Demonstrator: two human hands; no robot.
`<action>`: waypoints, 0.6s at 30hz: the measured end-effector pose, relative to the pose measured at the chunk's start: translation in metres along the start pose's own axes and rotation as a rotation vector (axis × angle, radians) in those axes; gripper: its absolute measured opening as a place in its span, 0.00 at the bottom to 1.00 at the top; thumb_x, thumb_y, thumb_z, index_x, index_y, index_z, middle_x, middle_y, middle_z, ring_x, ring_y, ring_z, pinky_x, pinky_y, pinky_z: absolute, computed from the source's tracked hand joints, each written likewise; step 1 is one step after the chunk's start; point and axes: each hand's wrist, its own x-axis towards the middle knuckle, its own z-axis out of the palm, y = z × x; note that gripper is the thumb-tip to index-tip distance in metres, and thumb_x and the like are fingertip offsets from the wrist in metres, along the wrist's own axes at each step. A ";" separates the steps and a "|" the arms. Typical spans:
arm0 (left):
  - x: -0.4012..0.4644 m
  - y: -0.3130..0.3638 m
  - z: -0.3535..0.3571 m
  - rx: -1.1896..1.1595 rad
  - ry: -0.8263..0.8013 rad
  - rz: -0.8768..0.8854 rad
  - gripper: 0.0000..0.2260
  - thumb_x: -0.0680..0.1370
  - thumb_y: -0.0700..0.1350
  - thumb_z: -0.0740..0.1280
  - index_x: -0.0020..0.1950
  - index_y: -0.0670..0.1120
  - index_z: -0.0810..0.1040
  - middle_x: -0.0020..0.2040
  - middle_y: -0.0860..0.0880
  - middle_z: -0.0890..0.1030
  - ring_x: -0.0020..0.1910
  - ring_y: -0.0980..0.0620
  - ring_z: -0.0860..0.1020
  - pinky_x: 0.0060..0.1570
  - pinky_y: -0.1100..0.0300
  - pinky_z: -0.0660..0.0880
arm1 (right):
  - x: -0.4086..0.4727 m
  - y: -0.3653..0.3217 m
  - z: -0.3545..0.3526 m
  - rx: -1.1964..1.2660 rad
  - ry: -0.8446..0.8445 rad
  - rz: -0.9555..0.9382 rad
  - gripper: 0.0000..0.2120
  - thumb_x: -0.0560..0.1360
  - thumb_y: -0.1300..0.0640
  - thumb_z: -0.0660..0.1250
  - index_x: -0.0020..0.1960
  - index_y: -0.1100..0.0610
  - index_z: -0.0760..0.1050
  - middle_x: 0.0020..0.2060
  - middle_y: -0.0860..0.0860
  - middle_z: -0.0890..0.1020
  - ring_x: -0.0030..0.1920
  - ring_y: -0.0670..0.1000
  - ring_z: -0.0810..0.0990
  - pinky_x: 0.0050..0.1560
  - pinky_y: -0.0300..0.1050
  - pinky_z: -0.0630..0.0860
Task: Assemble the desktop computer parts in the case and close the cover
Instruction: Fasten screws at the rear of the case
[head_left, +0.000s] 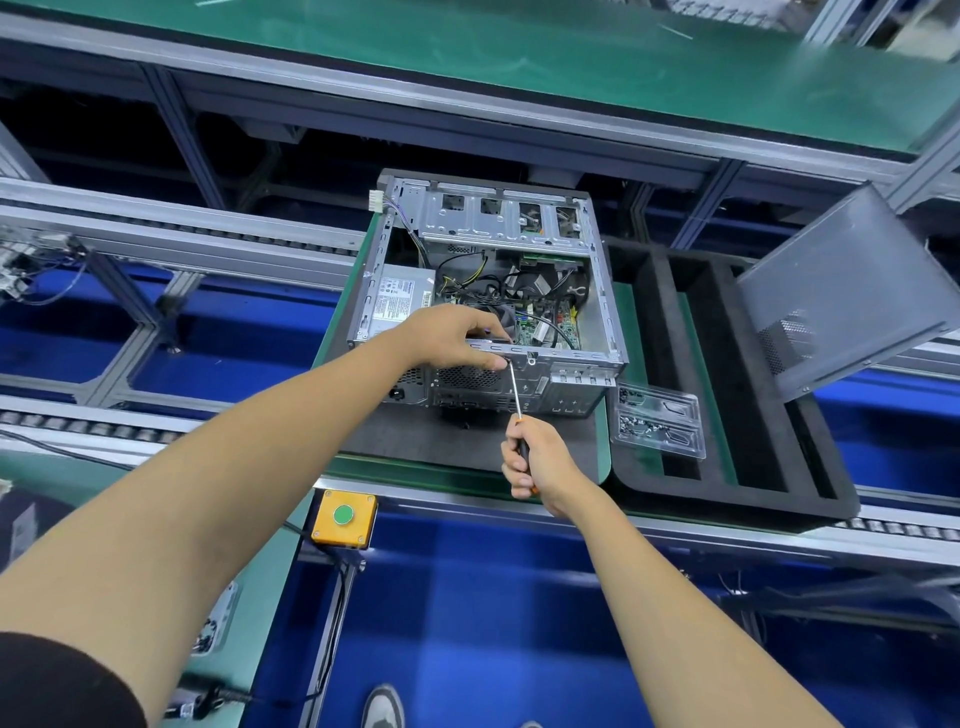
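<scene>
computer case (488, 291) lies on its side with the open side up, on a dark foam pad (447, 436) at the near edge of the green counter (631, 322). inside it, a grey power supply (397, 304) sits in the left part, a tangle of black cables (483, 288) and a green motherboard (545, 325) fill the middle, and a metal drive cage (498, 213) with four cut-outs spans the far end. the left hand (457, 335) curls over the near top rail of the case, fingers hooked inside and thumb against the outer face. the right hand (537, 460) is wrapped around the black and orange handle of one screwdriver (517, 387), whose shaft slants up to the near rail just beside the left thumb. a clear plastic tray (660, 423) with two compartments holding small dark screws lies just right of the case, on the edge of a black foam tray (727, 384) with long slots. one grey side cover (852, 291) leans tilted at the right edge of that foam. a yellow box with one green button (344, 517) sits on the counter's near rail, below the case.
</scene>
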 end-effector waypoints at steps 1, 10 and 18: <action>0.000 0.000 0.000 -0.002 -0.001 0.000 0.22 0.72 0.70 0.69 0.63 0.65 0.77 0.70 0.58 0.76 0.65 0.53 0.77 0.60 0.52 0.74 | 0.000 0.000 0.000 0.001 -0.002 0.000 0.10 0.75 0.57 0.55 0.35 0.52 0.63 0.26 0.51 0.63 0.23 0.50 0.57 0.26 0.38 0.58; 0.000 -0.002 0.000 0.006 -0.005 0.026 0.20 0.73 0.72 0.66 0.62 0.67 0.76 0.63 0.60 0.80 0.62 0.55 0.77 0.59 0.51 0.75 | -0.004 -0.003 -0.001 -0.013 -0.009 0.002 0.12 0.77 0.59 0.54 0.34 0.52 0.62 0.26 0.52 0.62 0.23 0.50 0.56 0.26 0.37 0.58; 0.001 -0.004 -0.001 -0.010 -0.026 0.052 0.20 0.74 0.70 0.67 0.64 0.66 0.76 0.67 0.60 0.78 0.65 0.55 0.76 0.61 0.51 0.74 | -0.009 -0.010 -0.002 -0.046 -0.018 0.008 0.13 0.78 0.60 0.53 0.35 0.53 0.62 0.26 0.53 0.62 0.22 0.49 0.56 0.25 0.36 0.57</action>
